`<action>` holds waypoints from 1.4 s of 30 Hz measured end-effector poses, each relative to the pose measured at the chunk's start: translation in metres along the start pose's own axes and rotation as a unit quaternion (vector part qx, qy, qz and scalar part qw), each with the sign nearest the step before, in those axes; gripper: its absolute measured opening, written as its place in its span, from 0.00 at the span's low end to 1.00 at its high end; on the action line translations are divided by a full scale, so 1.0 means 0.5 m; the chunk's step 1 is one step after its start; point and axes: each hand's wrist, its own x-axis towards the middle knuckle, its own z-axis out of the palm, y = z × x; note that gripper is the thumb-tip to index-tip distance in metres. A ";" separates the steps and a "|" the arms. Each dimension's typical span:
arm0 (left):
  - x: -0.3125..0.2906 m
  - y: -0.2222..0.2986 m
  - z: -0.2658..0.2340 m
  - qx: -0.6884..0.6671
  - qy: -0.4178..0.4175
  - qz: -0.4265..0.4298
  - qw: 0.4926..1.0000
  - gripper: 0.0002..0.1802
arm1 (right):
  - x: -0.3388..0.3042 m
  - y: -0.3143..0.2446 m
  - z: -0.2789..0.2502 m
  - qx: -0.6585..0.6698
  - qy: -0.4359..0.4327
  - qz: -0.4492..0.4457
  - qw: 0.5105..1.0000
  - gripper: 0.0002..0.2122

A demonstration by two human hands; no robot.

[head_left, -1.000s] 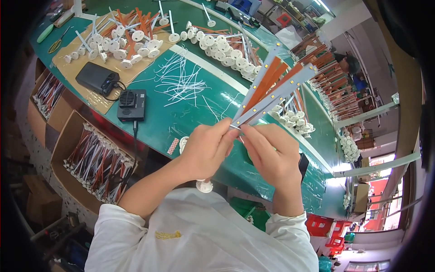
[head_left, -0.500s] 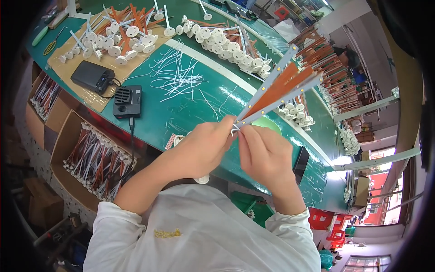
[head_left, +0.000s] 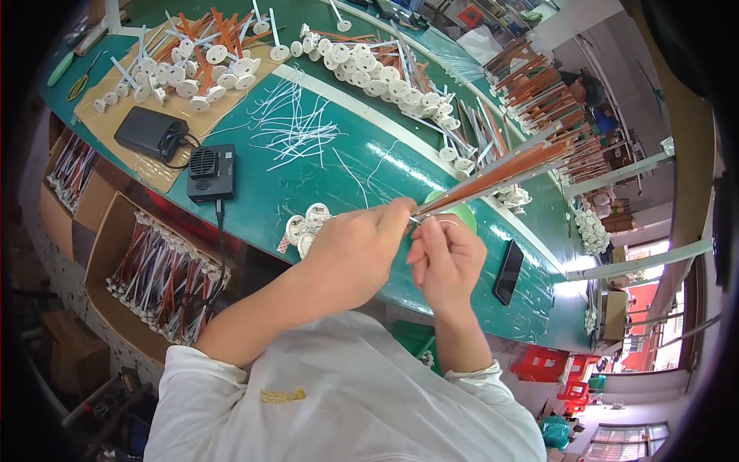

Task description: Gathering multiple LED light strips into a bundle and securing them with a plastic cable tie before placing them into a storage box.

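Green matting covers the long counter (head_left: pixel 346 177) I am looking down on, with a workshop aisle and red crates beyond its far right end. My left hand (head_left: pixel 358 250) has its grip clenched around the near end of a bundle of orange-brown and white sticks (head_left: pixel 493 173), which fans out up and to the right, raised above the counter. My right hand (head_left: pixel 446 258) sits just right of the left, its fingers pinching a thin white tie (head_left: pixel 439 222) at the bundle's gathered end, so that grip is closed on the tie. Just left of my left hand, a few white discs (head_left: pixel 304 223) lie on the counter. Farther left of them sits a small black box (head_left: pixel 212 171) with a cable, and beyond it loose white ties (head_left: pixel 296 127) are scattered. A dark phone (head_left: pixel 509 271) lies right of my right hand.
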 end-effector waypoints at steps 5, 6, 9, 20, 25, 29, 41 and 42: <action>-0.005 -0.001 0.009 0.108 0.051 0.052 0.991 0.16 | -0.022 0.011 0.000 0.204 0.048 0.177 0.962 0.08; -0.009 0.000 0.011 0.106 0.050 0.053 0.992 0.16 | -0.025 0.013 -0.001 0.202 0.050 0.179 0.962 0.09; -0.006 -0.002 0.010 0.083 0.087 0.079 0.990 0.16 | -0.019 0.023 -0.009 0.195 0.053 0.176 0.963 0.10; -0.011 -0.003 -0.004 0.090 0.079 0.040 0.992 0.19 | 0.037 0.004 -0.048 -0.376 -0.056 -0.404 0.832 0.14; -0.008 0.002 -0.007 0.120 0.075 0.055 0.988 0.19 | -0.007 -0.006 -0.014 0.174 -0.056 0.151 0.971 0.07; 0.010 0.007 -0.024 0.116 0.057 0.058 0.990 0.15 | -0.005 0.003 0.010 0.255 -0.012 0.176 0.951 0.08; 0.010 -0.031 -0.010 0.129 0.089 0.040 0.987 0.17 | 0.055 0.013 0.008 -0.328 0.035 -0.370 0.868 0.07; 0.010 -0.032 -0.011 0.140 0.080 0.031 0.986 0.17 | 0.048 0.003 0.004 -0.351 0.002 -0.334 0.875 0.07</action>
